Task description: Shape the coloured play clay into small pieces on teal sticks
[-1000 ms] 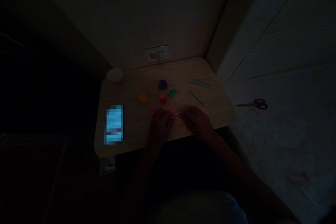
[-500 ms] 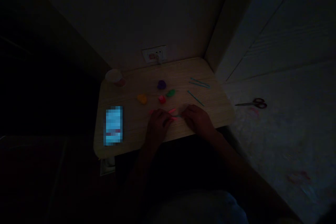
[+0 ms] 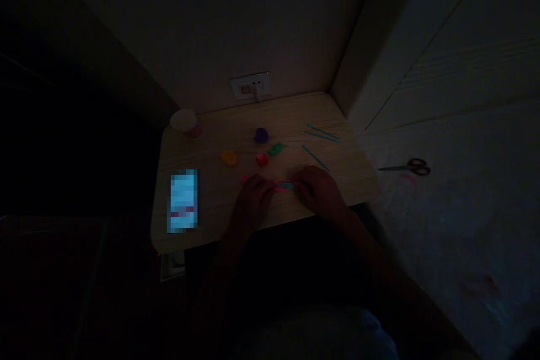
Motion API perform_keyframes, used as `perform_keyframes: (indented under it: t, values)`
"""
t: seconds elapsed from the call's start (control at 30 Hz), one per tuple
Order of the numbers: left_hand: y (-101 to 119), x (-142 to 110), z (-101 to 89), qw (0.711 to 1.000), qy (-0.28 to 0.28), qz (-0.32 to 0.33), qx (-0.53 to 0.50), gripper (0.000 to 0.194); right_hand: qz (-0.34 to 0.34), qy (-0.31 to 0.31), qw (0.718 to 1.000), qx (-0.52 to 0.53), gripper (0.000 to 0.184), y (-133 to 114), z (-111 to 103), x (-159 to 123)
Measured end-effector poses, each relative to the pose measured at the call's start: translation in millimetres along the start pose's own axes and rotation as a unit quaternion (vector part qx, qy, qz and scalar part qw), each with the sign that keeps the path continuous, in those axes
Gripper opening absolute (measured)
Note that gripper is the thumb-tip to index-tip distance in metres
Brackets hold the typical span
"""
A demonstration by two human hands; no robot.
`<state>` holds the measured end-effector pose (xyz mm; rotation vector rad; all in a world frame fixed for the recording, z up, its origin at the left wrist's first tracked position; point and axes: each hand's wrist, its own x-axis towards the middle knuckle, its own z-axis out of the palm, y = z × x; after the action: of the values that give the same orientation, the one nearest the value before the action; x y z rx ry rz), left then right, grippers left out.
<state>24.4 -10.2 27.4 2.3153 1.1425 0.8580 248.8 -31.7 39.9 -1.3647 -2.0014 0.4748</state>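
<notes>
Low over the table's front edge, my left hand (image 3: 255,199) is closed, its fingertips pinched at the pink strip (image 3: 279,189), part of which they hide. My right hand (image 3: 318,188) is also closed, with thumb and fingers on a short teal strip (image 3: 287,184). This teal strip spans the gap between both hands, close against the pink one. Another bit of pink shows just left of my left fingers. Poor light hides the exact grip. Beyond the hands lie a red lump (image 3: 262,159), a green lump (image 3: 276,149), a yellow lump (image 3: 230,158) and a purple lump (image 3: 261,135).
Three thin teal sticks, one nearest my right hand (image 3: 316,158), lie on the wooden table (image 3: 219,211). A lit phone (image 3: 183,201) is at the left, with a cup (image 3: 184,122) behind it. Scissors (image 3: 409,167) rest off the table's right side. A wall socket (image 3: 250,87) is behind.
More of the teal strip shows between my hands. The pink strip that angled up between them now lies flatter, beside the teal one. Both hands stay in nearly the same place.
</notes>
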Motion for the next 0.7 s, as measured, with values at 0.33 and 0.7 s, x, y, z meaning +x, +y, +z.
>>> perform_keyframes:
  t: [0.33, 0.7]
  values:
    - [-2.9, 1.2, 2.5, 1.000, 0.005, 0.003, -0.004, 0.009, -0.003, -0.011, 1.000, -0.003, 0.019, 0.9, 6.0, -0.4]
    - [2.6, -7.8, -1.5, 1.000, -0.007, -0.023, -0.016, 0.007, 0.001, -0.020, 0.999, -0.033, 0.013, -5.8, -1.6, -4.5]
